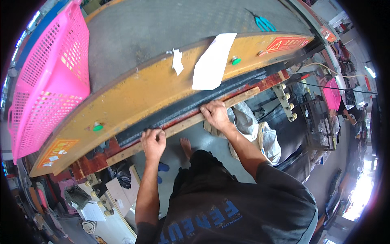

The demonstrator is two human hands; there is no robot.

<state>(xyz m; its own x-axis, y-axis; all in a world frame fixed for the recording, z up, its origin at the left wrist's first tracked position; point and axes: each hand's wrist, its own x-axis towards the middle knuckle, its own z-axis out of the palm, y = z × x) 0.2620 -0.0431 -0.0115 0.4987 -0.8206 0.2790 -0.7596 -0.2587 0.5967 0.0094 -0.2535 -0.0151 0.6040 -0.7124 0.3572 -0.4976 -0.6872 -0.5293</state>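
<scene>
Below the yellow panel [158, 87], the wooden batten [183, 125] is best steadied evenly by left hand [153, 143] and right hand [216, 114], set apart, curled; whether it is gripped cannot be told.

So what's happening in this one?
A person stands at a large machine with a yellow front panel. Their left hand and right hand are at the long bare-wood strip along a dark-red board, fingers curled; how firmly they grip is unclear. A pink perforated plastic basket is at the far left, a white paper sheet hangs over the panel, and teal-handled snips lie on the grey top.
</scene>
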